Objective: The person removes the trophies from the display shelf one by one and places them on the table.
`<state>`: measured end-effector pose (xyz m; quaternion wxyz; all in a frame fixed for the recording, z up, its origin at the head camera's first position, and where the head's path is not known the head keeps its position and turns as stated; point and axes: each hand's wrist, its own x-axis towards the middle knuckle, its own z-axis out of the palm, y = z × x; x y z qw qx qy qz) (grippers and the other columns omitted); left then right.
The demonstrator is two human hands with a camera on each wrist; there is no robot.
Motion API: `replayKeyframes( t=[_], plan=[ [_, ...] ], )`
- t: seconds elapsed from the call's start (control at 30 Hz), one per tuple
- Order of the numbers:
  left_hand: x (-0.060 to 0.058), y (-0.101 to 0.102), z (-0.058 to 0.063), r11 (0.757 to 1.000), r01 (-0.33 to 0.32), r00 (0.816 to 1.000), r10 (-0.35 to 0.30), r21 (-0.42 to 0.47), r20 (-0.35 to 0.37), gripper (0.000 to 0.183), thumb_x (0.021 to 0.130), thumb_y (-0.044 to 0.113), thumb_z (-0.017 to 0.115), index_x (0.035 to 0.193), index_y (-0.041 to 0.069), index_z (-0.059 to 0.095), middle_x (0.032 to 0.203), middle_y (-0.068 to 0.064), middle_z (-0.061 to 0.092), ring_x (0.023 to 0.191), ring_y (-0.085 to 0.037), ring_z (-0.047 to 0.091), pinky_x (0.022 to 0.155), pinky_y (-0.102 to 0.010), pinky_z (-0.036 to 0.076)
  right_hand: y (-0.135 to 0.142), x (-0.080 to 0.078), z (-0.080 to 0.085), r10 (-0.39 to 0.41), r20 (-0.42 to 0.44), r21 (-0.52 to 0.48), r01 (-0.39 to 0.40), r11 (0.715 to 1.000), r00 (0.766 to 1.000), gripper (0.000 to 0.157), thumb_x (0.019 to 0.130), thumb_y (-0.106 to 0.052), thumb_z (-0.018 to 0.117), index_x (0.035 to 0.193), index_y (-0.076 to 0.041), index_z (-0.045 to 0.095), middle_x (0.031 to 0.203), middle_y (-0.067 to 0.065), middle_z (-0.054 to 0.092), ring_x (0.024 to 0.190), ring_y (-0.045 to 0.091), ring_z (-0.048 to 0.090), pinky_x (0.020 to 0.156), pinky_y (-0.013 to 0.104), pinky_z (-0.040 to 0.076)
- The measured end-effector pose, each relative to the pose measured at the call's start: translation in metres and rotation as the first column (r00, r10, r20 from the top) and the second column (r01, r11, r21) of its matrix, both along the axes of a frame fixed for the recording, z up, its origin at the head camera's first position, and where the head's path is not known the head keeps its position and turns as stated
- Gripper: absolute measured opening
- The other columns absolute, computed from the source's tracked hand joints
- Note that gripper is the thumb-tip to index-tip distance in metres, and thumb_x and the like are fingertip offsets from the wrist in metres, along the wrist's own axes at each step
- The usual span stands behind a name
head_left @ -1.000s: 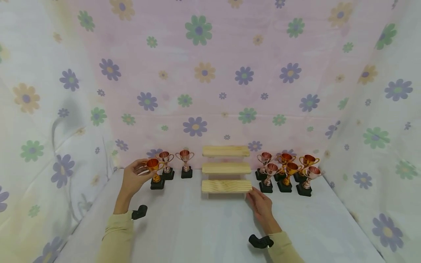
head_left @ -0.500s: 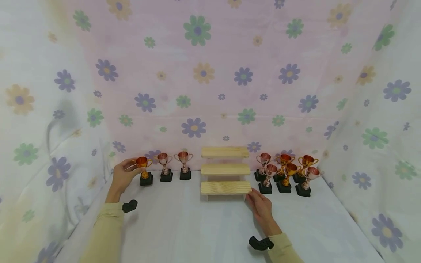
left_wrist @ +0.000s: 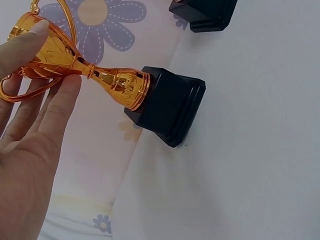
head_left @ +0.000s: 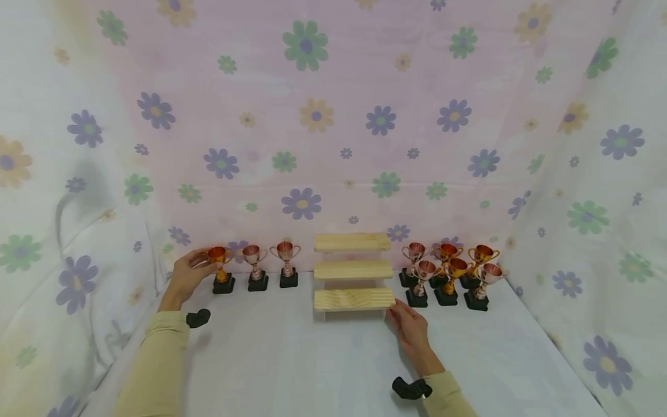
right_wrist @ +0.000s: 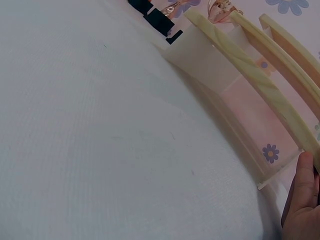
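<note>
My left hand (head_left: pixel 183 277) holds a gold trophy cup (head_left: pixel 221 267) by its bowl, at the left end of a row. In the left wrist view the thumb lies on one side of the bowl and fingers on the other; the black base (left_wrist: pixel 167 106) points toward the white surface. Whether that base touches down is hard to tell. Two rose-gold trophies, one (head_left: pixel 255 267) nearer and one (head_left: pixel 286 264) farther right, stand upright beside it. My right hand (head_left: pixel 410 329) grips the right front corner of a three-step wooden stand (head_left: pixel 354 299) at its lowest step.
Several gold and rose-gold trophies (head_left: pixel 448 275) stand bunched to the right of the stand. A flowered cloth backdrop (head_left: pixel 344 116) rises behind and at both sides. White cloth (head_left: pixel 271 353) covers the table in front.
My left hand has carried the gold trophy leftward, from in front of the rose-gold one to the row's left end. My right hand stays at the stand's corner. The head view has shifted slightly.
</note>
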<state>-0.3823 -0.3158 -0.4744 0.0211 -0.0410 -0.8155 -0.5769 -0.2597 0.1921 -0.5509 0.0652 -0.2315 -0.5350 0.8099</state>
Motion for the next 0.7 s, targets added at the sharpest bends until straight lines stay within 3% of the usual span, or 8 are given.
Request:
replayKeyframes(
  t=[0.17,0.37,0.57,0.7],
  plan=[
    [-0.0034,-0.0005,-0.0019,0.999,-0.015,0.999,0.014,0.043,0.036,0.075,0.098,0.020,0.070,0.156,-0.005,0.028,0.156,-0.032,0.033,0.143,-0.048,0.036,0.080,-0.006,0.052,-0.0006,0.0006,0.0019,0.000,-0.003,-0.015,0.000,1.000,1.000,0.050,0.102,-0.009,0.060,0.147,0.007,0.046,0.146,0.024,0.051,0.101,0.007,0.067,0.095,0.022,0.056],
    [-0.0064,0.0003,-0.0039,0.998,-0.014,0.999,0.011,0.060,0.053,0.077,0.099,0.020,0.069,0.157,-0.003,0.025,0.157,-0.031,0.032,0.143,-0.047,0.037,0.093,-0.018,0.055,-0.0002,0.0016,0.0012,-0.006,-0.028,-0.027,0.005,1.000,1.000,0.050,0.101,-0.006,0.060,0.146,0.010,0.046,0.130,0.014,0.063,0.097,0.006,0.068,0.092,0.022,0.058],
    [-0.0095,0.0006,-0.0073,0.999,-0.008,0.999,0.006,0.048,0.049,0.077,0.099,0.026,0.069,0.157,-0.002,0.027,0.156,-0.029,0.035,0.141,-0.045,0.040,0.091,-0.015,0.055,-0.0002,0.0009,-0.0002,-0.010,-0.043,-0.023,0.009,1.000,0.999,0.048,0.100,-0.005,0.059,0.144,0.010,0.047,0.126,0.012,0.065,0.095,0.006,0.069,0.090,0.021,0.058],
    [-0.0097,0.0010,-0.0064,0.999,-0.002,0.998,0.000,0.046,0.061,0.075,0.100,0.022,0.067,0.158,-0.002,0.025,0.158,-0.029,0.033,0.141,-0.045,0.040,0.103,-0.028,0.052,0.0005,0.0004,-0.0005,-0.011,-0.038,-0.025,0.010,1.000,0.999,0.048,0.100,-0.005,0.059,0.144,0.009,0.048,0.128,0.013,0.064,0.096,0.006,0.068,0.090,0.021,0.058]
  ],
)
